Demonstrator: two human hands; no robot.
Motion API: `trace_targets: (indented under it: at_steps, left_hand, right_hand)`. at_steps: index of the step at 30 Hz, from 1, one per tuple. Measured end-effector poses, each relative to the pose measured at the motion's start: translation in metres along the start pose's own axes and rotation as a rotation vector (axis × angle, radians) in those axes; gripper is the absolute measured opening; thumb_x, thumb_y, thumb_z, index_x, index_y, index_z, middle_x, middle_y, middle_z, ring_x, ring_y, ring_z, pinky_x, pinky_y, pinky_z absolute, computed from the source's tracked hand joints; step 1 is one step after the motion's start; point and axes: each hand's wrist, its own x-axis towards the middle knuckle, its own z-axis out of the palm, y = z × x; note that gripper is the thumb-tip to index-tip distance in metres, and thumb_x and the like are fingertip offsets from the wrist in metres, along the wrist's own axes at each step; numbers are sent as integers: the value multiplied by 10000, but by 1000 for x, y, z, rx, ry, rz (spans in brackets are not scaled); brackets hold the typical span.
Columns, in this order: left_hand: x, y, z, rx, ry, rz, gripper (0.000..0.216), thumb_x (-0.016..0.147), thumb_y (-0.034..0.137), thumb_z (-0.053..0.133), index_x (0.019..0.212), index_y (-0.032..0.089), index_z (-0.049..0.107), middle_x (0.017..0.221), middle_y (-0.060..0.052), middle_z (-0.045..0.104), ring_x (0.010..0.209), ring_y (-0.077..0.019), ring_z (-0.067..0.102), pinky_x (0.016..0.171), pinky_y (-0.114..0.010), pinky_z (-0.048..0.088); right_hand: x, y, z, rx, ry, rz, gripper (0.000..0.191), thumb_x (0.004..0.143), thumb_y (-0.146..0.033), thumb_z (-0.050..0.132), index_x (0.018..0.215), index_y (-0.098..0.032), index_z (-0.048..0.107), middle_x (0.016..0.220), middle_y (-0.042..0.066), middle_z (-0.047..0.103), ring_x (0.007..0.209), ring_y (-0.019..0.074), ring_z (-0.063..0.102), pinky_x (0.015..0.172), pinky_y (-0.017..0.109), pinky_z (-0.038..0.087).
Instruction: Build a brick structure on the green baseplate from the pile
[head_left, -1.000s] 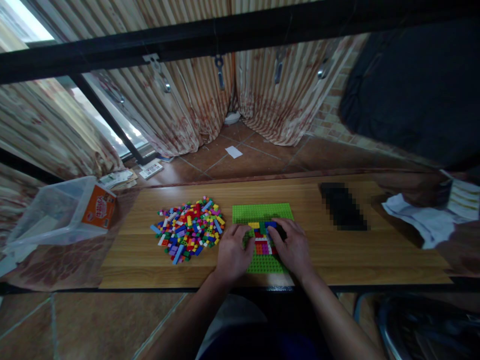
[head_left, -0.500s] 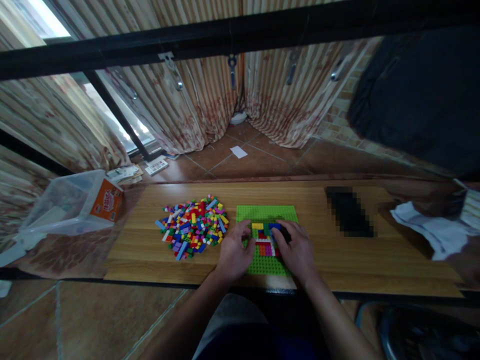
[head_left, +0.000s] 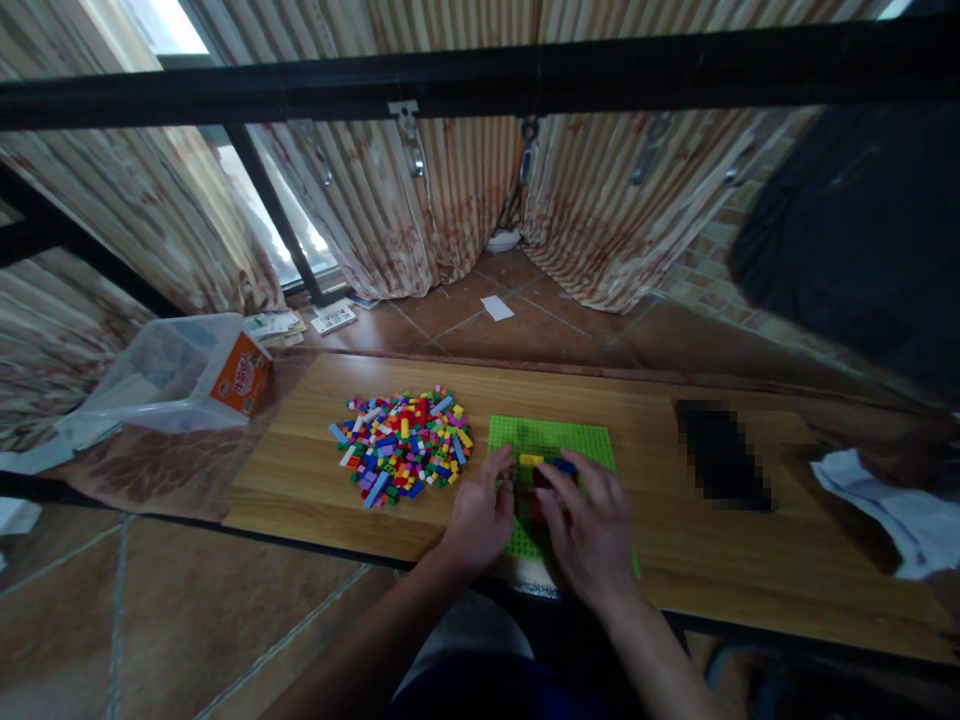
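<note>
A green baseplate lies on the wooden table in front of me, with a small patch of yellow, blue and red bricks built on it. My left hand rests on the plate's left edge, fingers bent, fingertips touching the plate beside the built bricks. My right hand lies over the plate's near right part and covers most of the built patch, fingers curled down onto it. What the fingertips hold, if anything, is hidden. A pile of loose coloured bricks lies just left of the plate.
A clear plastic tub with an orange label lies on its side at the far left. A dark blurred object lies to the right of the plate, white paper at the far right. A black bar crosses overhead; curtains hang behind.
The view has swung right and down, so the table sits tilted in frame. My right hand has slid nearer over the built bricks. My left hand stays on the plate's left edge.
</note>
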Motion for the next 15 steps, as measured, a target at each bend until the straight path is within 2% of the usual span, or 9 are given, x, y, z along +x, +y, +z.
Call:
trace_targets:
  at_steps: [6, 10, 15]
  left_hand:
    - [-11, 7, 0, -121, -61, -110, 580, 898, 124, 406, 1467, 187, 312, 1291, -111, 639, 1183, -193, 614, 1046, -406, 480]
    - [-14, 12, 0, -188, -85, -179, 599, 902, 138, 398, 1490, 182, 291, 1326, -119, 617, 1229, -197, 583, 1073, -410, 458]
    - [-18, 14, 4, -204, -100, -183, 588, 901, 152, 392, 1484, 166, 314, 1384, -131, 566, 1282, -202, 538, 1109, -406, 426]
  right_hand:
    - [-15, -16, 17, -106, -47, -3, 370, 933, -380, 497, 1259, -252, 616, 1415, 133, 480, 1284, 354, 405, 973, 565, 390]
    - [-17, -17, 21, -93, -27, 14, 380, 933, -377, 496, 1285, -274, 597, 1423, 124, 476, 1306, 355, 387, 986, 570, 376]
    - [-19, -14, 23, -80, -17, 10, 384, 937, -365, 481, 1302, -296, 580, 1431, 117, 465, 1305, 356, 387, 993, 580, 362]
